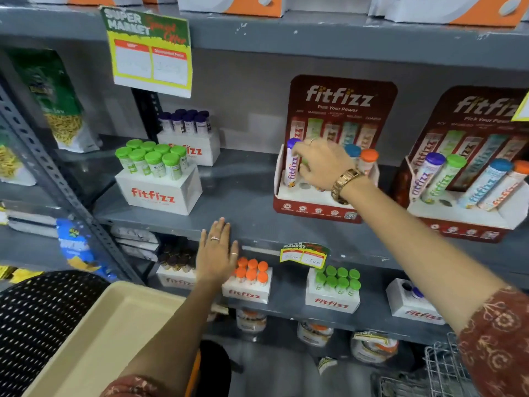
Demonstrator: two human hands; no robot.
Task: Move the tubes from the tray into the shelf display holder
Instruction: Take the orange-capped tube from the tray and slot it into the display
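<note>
The red fitfizz display holder [315,213] stands on the middle grey shelf. In it a purple-capped tube [292,170] leans at the left, with a blue-capped tube [352,151] and an orange-capped tube [369,156] at the right. My right hand [323,164] reaches into the holder beside the purple tube, its fingers curled around something of which only a sliver of green shows. An empty slot shows below the hand. My left hand [216,253] lies flat and open against the shelf's front edge. The beige tray [114,325] at the lower left shows no tubes.
A second fitfizz holder [472,222] with several tubes stands to the right. White boxes of green-capped tubes [159,193] and purple-capped tubes [194,150] sit at the left. The lower shelf holds more boxes [246,293]. A wire basket [446,368] is at the bottom right.
</note>
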